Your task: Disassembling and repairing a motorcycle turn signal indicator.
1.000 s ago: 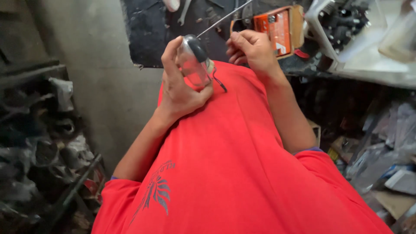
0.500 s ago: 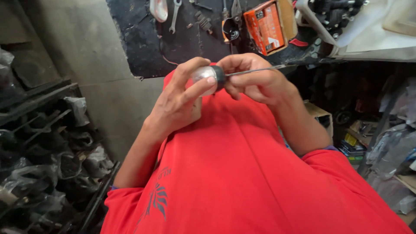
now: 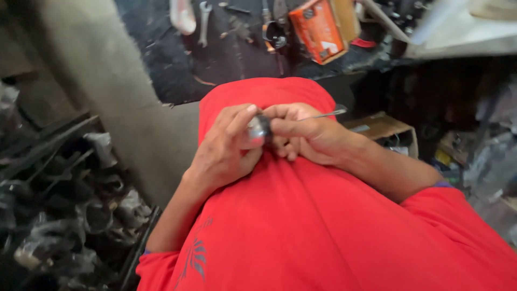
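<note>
Left hand (image 3: 226,148) grips a small metal part (image 3: 258,128), now lowered against the red shirt (image 3: 323,226); right hand (image 3: 307,137) clenches a thin rod (image 3: 323,114) (tip hidden).

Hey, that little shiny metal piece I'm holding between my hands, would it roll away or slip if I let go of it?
The small metal part looks rounded and polished, so it would probably roll and may feel slippery. It seems rigid and likely heavy for its size. The left hand cups it, while the right hand pinches it and holds a thin metal rod.
</note>
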